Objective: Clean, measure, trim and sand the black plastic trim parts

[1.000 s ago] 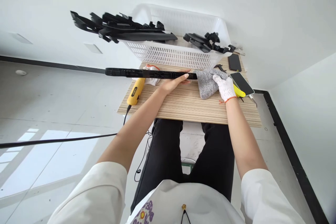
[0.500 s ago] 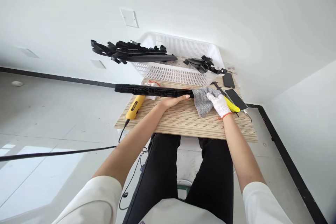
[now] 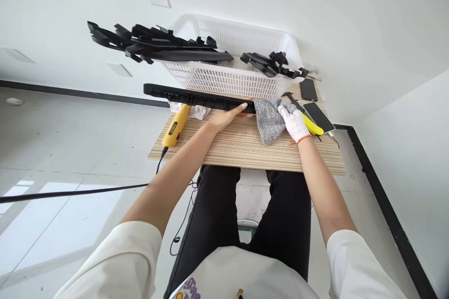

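Observation:
A long black plastic strip (image 3: 196,98) with a ribbed, clipped side lies level across the air above the table. My bare left hand (image 3: 229,117) grips it near its right part, thumb on the near face. On my right hand (image 3: 293,121) is a white knit glove with an orange cuff. It is closed on a grey cloth (image 3: 269,121), which is wrapped over the strip's right end and hides it. Just right of the glove lies a yellow-handled utility knife (image 3: 311,124).
A white perforated basket (image 3: 224,77) holding black plastic parts (image 3: 168,49) stands at the back. The wooden table (image 3: 245,156) also bears a yellow corded tool (image 3: 176,126), a white glove (image 3: 199,112), and two phones, one black (image 3: 308,89) and one pale-edged (image 3: 319,117).
The view has shifted, so the table and basket sit higher. The strip has turned, showing another side, and my left thumb now lies over its near face. The cloth stays around the right end.

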Demonstrator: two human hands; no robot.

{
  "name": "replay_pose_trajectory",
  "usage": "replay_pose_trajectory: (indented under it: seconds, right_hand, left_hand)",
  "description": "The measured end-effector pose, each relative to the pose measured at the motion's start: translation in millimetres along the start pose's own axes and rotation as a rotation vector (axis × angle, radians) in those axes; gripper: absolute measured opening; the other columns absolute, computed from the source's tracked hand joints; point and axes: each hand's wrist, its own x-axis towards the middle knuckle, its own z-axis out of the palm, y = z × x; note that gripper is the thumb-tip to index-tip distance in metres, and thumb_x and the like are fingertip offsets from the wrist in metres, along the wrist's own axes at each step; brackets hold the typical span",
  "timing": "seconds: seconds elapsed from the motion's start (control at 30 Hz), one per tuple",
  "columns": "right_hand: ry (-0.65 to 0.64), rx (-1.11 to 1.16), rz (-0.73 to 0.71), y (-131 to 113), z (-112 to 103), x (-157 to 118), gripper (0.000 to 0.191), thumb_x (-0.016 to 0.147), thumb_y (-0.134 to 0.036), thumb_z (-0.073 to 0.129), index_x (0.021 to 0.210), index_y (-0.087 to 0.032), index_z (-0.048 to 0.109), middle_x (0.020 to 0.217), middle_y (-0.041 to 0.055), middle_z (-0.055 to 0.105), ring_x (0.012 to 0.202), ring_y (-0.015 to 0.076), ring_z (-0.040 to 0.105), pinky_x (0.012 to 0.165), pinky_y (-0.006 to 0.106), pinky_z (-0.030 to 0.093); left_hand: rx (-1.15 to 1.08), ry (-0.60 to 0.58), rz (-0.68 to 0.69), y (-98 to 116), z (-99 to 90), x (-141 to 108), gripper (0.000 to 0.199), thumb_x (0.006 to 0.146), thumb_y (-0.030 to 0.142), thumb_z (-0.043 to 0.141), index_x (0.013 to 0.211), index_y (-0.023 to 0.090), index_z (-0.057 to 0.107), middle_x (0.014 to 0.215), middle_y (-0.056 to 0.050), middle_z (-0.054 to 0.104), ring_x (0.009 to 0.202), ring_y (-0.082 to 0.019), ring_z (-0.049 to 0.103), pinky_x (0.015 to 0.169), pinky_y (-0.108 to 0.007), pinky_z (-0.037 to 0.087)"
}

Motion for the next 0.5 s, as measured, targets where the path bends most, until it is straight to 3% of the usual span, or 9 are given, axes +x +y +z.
replay_pose_trajectory:
  seconds: [0.1, 0.23, 0.4, 0.5]
  right_hand:
    - [-0.011, 0.029, -0.003, -2.3, 0.5, -2.1, 0.038, 0.079, -0.053, 0.071, 0.095, -0.019, 0.075, 0.108, 0.0101, 0.075, 0.118, 0.0264, 0.065, 0.113, 0.042, 0.045]
    - [-0.076, 0.132, 0.033, -0.8, 3.8, -4.0, 0.048, 0.07, -0.049, 0.079, 0.108, -0.021, 0.071, 0.109, 0.0069, 0.076, 0.115, 0.0247, 0.067, 0.109, 0.042, 0.05]
    - [0.017, 0.11, 0.039, 0.0, 1.8, -4.5, 0.05, 0.073, -0.049, 0.077, 0.112, -0.019, 0.07, 0.113, 0.0106, 0.074, 0.12, 0.0258, 0.064, 0.111, 0.042, 0.048]
    - [-0.076, 0.13, 0.035, -1.7, 4.0, -6.7, 0.047, 0.069, -0.046, 0.081, 0.108, -0.02, 0.071, 0.11, 0.0094, 0.075, 0.119, 0.026, 0.065, 0.11, 0.04, 0.049]
  left_hand:
    - [0.017, 0.027, 0.023, 1.5, 1.8, -1.9, 0.053, 0.079, 0.047, 0.077, 0.124, 0.02, 0.071, 0.128, -0.009, 0.069, 0.089, -0.023, 0.076, 0.095, -0.04, 0.062]
    - [0.037, 0.034, 0.01, 1.7, 1.6, -3.8, 0.059, 0.074, 0.051, 0.08, 0.123, 0.02, 0.071, 0.129, -0.009, 0.07, 0.099, -0.027, 0.074, 0.098, -0.044, 0.06]
    - [0.071, 0.086, -0.024, 0.0, 2.3, -6.1, 0.058, 0.07, 0.048, 0.084, 0.118, 0.018, 0.07, 0.124, -0.011, 0.071, 0.105, -0.032, 0.072, 0.098, -0.048, 0.06]
    - [0.08, 0.059, -0.015, 0.1, 3.1, -2.5, 0.054, 0.069, 0.047, 0.085, 0.112, 0.018, 0.071, 0.12, -0.011, 0.073, 0.105, -0.033, 0.072, 0.095, -0.048, 0.062]
